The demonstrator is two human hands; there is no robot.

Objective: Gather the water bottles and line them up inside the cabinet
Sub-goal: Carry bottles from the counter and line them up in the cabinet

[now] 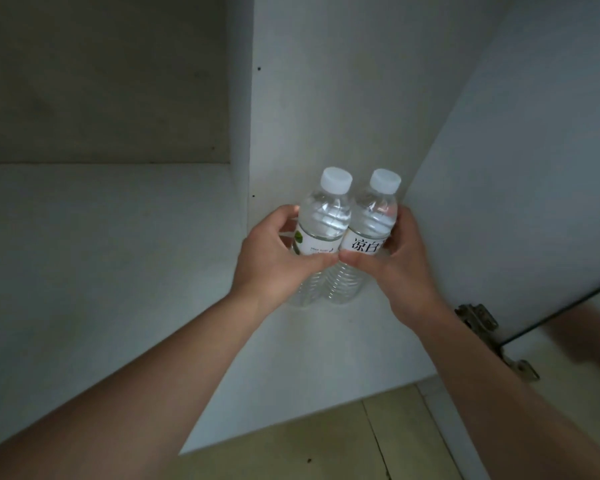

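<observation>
Two clear water bottles with white caps stand upright side by side, touching, on the white cabinet floor (326,341). The left bottle (321,216) carries a white label with a green mark. The right bottle (373,216) has a white label with black characters. My left hand (274,261) grips the left bottle round its label. My right hand (399,258) grips the right bottle the same way. My two thumbs meet in front of the bottles. The lower parts of both bottles are partly hidden behind my hands.
The bottles stand in a narrow compartment between a white divider panel (243,133) on the left and the cabinet's side wall (499,168) on the right. A wider compartment (101,254) lies to the left. A metal hinge (478,318) sits at the right, and wooden flooring (326,445) shows below.
</observation>
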